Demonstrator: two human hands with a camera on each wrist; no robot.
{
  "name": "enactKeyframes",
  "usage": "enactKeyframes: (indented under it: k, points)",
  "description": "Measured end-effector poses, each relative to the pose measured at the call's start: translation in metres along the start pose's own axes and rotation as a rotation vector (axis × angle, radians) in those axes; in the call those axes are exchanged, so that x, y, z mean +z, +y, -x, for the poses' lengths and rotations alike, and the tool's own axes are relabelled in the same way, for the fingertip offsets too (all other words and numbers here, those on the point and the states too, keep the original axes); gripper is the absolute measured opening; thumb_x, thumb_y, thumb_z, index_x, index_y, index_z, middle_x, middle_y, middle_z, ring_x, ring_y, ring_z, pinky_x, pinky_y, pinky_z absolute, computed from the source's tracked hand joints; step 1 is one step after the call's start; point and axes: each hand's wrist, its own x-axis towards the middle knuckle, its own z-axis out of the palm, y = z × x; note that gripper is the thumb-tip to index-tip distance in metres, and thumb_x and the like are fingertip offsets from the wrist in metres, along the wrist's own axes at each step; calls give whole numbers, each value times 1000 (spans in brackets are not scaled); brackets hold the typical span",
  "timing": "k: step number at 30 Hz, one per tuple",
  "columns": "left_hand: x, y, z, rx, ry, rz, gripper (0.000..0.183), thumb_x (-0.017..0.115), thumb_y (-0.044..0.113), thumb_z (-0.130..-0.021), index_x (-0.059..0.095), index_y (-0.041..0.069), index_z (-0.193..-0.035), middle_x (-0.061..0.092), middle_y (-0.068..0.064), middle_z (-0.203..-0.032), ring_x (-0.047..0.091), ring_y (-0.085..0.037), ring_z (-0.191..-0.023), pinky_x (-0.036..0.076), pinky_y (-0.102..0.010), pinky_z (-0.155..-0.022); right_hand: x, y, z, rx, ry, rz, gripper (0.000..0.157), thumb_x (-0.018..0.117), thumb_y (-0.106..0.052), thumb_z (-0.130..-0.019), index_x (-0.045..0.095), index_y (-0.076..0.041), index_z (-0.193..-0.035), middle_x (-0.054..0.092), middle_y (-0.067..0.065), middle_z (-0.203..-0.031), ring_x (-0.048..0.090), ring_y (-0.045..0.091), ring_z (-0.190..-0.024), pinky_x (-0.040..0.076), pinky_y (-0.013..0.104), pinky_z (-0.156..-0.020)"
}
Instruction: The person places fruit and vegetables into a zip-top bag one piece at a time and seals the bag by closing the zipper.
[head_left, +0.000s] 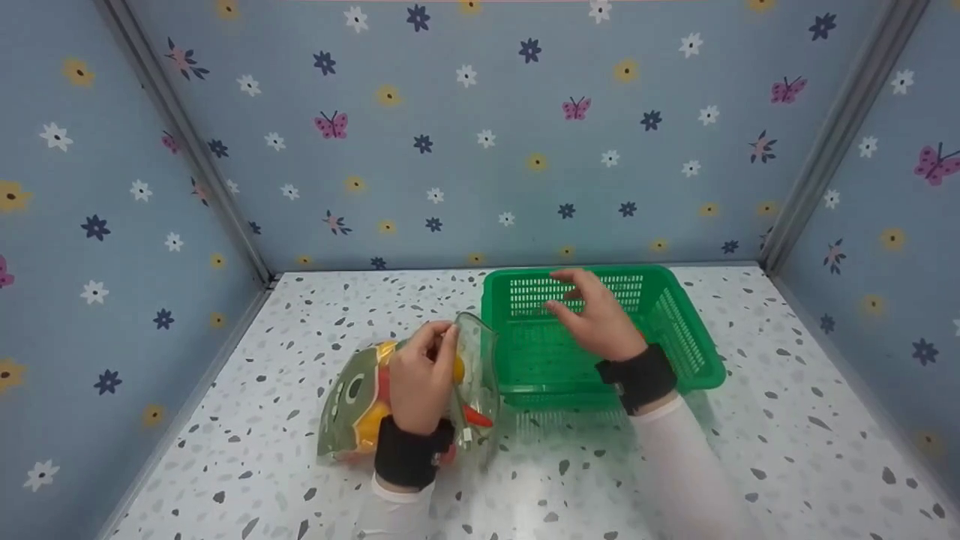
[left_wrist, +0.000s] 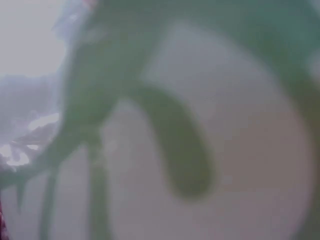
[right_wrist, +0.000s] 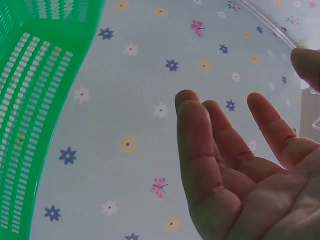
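My left hand (head_left: 421,379) pinches the upper edge of a clear plastic bag (head_left: 480,337) with a green cartoon print, thumb against fingers. The bag lies left of the green basket, its mouth spread toward it. Inside are yellow and red pieces, among them a pointed red one (head_left: 478,417); their kind is unclear. The bag's blurred print (left_wrist: 190,160) fills the left wrist view. Over the green plastic basket (head_left: 525,389) hovers my right hand (head_left: 600,322), fingers loosely bent and apart, holding nothing. That hand (right_wrist: 250,180) also looks bare in the right wrist view.
A small orange patch (head_left: 640,334) shows in the basket, mostly hidden behind the right hand. The speckled white tabletop (head_left: 262,390) is bounded by flower-patterned panels (head_left: 480,150) at the back and both sides, with grey corner posts.
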Motion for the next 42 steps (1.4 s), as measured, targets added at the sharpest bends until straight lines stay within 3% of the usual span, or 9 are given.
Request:
enactKeyframes:
  k: [6, 18, 24, 28, 32, 37, 42]
  points:
    - [-2, 1, 0, -19, -7, -4, 12, 68, 11, -99, 74, 2, -97, 55, -4, -63, 41, -6, -57, 35, -19, -54, -19, 30, -16, 163, -123, 178, 54, 63, -29, -103, 46, -6, -149, 47, 22, -150, 50, 41, -136, 44, 58, -110]
    - [-2, 0, 1, -1, 7, -11, 11, 68, 10, -99, 74, 1, -97, 52, -3, -63, 40, -5, -57, 34, -20, -53, -30, 89, -28, 308, -321, 487, 60, 67, -31, -100, 47, 0, -148, 50, 31, -145, 51, 49, -133, 45, 60, -109]
    - [-1, 0, 1, -8, 1, -6, 12, 67, 11, -99, 74, 1, -96, 53, -3, -63, 40, -5, -58, 34, -19, -54, -28, 106, -23, 389, -436, 483, 75, 72, -37, -96, 40, -2, -155, 46, 31, -152, 47, 48, -139, 40, 62, -113]
    - [-1, 0, 1, -18, -5, 4, 12, 68, 11, -99, 74, 1, -97, 54, -4, -64, 41, -6, -58, 35, -19, -54, -27, 113, -19, 457, -505, 408, 78, 75, -37, -94, 39, -6, -156, 56, 24, -145, 56, 41, -133, 44, 58, -111]
    - [0, 1, 1, -27, -13, 11, 12, 67, 11, -100, 74, 1, -97, 54, -4, -64, 42, -6, -58, 35, -18, -54, -28, 113, -16, 476, -557, 411, 80, 80, -35, -89, 43, -7, -154, 59, 21, -142, 58, 38, -127, 48, 56, -107]
    - [0, 1, 1, -34, -17, 14, 12, 67, 11, -100, 74, 1, -98, 55, -4, -65, 42, -7, -58, 35, -18, -54, -28, 111, -15, 478, -609, 444, 76, 84, -19, -84, 49, -7, -151, 59, 20, -140, 59, 36, -123, 50, 56, -105]
    - [-1, 1, 0, -37, -20, 16, 13, 67, 12, -100, 74, 1, -98, 55, -4, -65, 42, -6, -59, 36, -19, -54, -30, 109, -14, 539, -603, 396, 74, 79, -5, -80, 51, -12, -149, 62, 15, -130, 59, 31, -109, 56, 49, -90]
